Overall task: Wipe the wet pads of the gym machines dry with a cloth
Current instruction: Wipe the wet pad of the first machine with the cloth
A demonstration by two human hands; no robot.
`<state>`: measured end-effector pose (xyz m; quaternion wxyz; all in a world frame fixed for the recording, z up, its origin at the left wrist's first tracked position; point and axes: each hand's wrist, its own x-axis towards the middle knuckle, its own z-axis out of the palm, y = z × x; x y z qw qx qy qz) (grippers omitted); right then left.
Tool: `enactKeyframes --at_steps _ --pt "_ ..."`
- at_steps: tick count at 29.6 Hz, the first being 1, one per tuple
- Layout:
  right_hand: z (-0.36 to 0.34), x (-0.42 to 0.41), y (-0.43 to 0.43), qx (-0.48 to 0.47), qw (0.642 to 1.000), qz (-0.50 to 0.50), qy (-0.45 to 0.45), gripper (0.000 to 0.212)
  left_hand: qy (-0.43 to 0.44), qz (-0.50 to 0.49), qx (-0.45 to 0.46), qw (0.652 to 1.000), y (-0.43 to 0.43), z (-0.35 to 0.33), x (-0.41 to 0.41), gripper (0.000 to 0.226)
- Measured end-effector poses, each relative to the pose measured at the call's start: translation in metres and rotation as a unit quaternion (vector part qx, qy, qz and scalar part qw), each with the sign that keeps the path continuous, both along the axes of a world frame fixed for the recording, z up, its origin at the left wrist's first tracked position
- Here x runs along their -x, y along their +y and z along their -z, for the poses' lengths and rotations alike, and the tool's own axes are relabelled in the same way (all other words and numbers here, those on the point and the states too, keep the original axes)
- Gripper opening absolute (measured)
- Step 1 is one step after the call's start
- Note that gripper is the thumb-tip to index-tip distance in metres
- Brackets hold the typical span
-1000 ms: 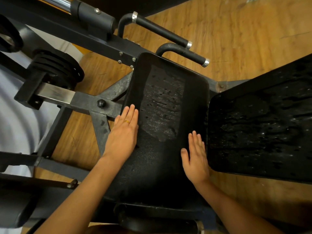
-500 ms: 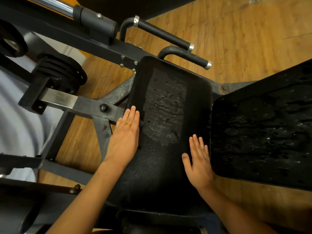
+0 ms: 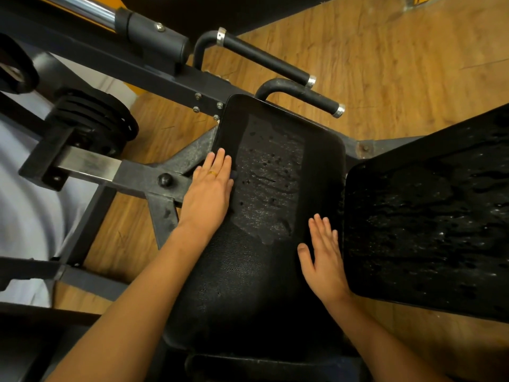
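Note:
A long black seat pad lies in the middle, with a wet sheen and droplets on its far half. My left hand rests flat on the pad's left edge, fingers straight, a ring on one finger. My right hand lies flat near the pad's right edge, fingers straight and together. To the right, a second black pad is covered in water drops and streaks. No cloth shows in the head view.
Two black grip handles stick out beyond the seat pad. A dark steel frame and stacked weight plates stand at the left. Wooden floor surrounds the machine.
Both hands stay flat on the seat pad; they and the pad have shifted only slightly in the view as the head moved.

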<state>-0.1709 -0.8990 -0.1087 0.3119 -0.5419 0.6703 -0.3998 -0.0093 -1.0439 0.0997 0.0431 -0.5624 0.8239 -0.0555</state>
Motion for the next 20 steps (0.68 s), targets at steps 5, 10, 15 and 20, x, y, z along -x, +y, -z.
enactKeyframes --at_steps 5,10,15,20 --pt "0.002 -0.002 -0.001 0.007 1.000 0.008 0.016 0.068 -0.031 0.026 -0.006 0.999 0.015 0.004 -0.011 0.054" --pt "0.003 -0.003 -0.003 0.010 1.000 0.010 0.023 0.067 -0.053 0.017 0.005 0.998 -0.036 0.004 0.012 0.054" --pt "0.002 -0.003 -0.004 0.008 1.000 0.006 0.029 0.066 -0.065 0.017 -0.002 0.998 -0.065 0.003 0.031 0.054" --pt "-0.001 -0.002 -0.003 0.004 1.000 0.002 0.027 0.067 -0.068 0.031 -0.005 0.997 -0.026 0.004 0.004 0.057"
